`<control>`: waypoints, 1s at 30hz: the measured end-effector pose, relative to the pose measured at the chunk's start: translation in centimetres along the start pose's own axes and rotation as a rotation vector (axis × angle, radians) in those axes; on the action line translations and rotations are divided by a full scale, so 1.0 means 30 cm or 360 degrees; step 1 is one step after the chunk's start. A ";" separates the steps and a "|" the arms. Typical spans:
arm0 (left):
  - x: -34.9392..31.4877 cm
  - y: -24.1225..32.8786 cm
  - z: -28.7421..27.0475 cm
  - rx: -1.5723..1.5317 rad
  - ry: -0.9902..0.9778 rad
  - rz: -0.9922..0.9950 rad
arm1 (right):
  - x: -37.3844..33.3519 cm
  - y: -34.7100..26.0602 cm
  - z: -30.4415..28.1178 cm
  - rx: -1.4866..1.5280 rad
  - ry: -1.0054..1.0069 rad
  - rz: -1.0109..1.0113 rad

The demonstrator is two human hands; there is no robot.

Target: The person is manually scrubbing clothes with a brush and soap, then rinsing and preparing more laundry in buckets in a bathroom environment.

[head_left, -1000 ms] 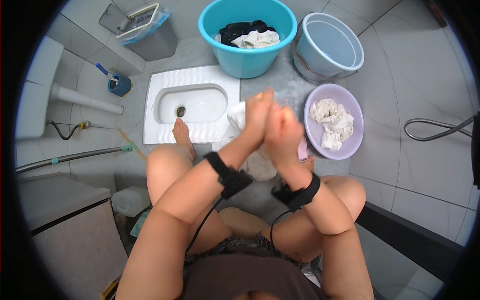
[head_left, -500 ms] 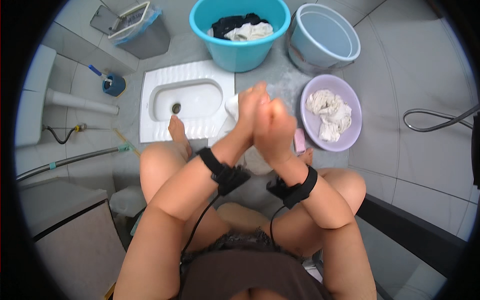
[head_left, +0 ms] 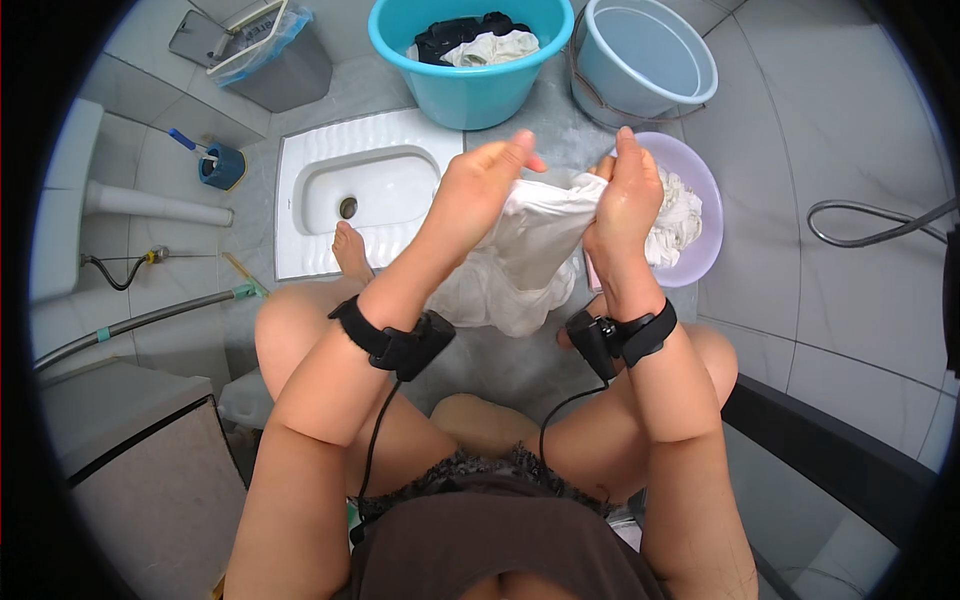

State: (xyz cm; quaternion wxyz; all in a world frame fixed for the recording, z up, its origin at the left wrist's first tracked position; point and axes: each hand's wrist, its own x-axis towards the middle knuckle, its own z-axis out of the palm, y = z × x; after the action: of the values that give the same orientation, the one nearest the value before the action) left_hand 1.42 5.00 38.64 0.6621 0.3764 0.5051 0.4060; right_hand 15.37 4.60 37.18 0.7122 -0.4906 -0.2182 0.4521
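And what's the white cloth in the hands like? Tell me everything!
The white cloth looks thin and soft. Its top part is stretched between the left hand and the right hand, with creases near the right. Below, it droops in loose, crumpled folds. Whether it touches the floor, I can't tell.

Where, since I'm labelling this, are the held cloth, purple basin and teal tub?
Held cloth (head_left: pixel 540 235): head view, hanging middle.
Purple basin (head_left: pixel 712 222): head view, right wall.
Teal tub (head_left: pixel 470 97): head view, front wall.

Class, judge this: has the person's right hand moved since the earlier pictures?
Yes. The right hand has moved rightward, now overlapping the left rim of the purple basin.
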 end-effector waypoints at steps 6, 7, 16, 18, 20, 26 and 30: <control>-0.037 -0.012 -0.044 0.1187 -0.0301 0.0763 | 0.013 0.002 -0.004 -0.0140 0.0043 -0.0016; -0.040 -0.022 -0.042 0.1232 -0.0175 0.1105 | 0.013 0.005 -0.003 -0.0140 0.0043 -0.0010; -0.022 -0.066 -0.079 0.1147 0.0299 0.1626 | -0.007 -0.114 0.003 -0.1317 -0.0987 0.0571; -0.021 -0.071 -0.072 0.1114 0.0306 0.1606 | 0.005 -0.096 -0.037 -0.1444 -0.1121 0.0353; -0.017 -0.077 -0.065 0.1061 0.0273 0.1630 | 0.017 -0.066 -0.063 -0.1567 -0.1255 0.0130; -0.009 -0.086 -0.059 0.1091 0.0185 0.1699 | 0.018 -0.050 -0.071 -0.1024 -0.1381 0.0727; -0.018 -0.080 -0.049 0.1324 0.0628 0.1743 | 0.034 -0.048 -0.086 -0.1143 -0.1089 0.0493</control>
State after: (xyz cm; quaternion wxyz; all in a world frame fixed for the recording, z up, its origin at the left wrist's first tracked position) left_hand 0.30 3.71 36.34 0.0610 0.7169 0.4669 0.5142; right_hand 18.44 4.01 37.24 0.3118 -0.5547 -0.5048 0.5833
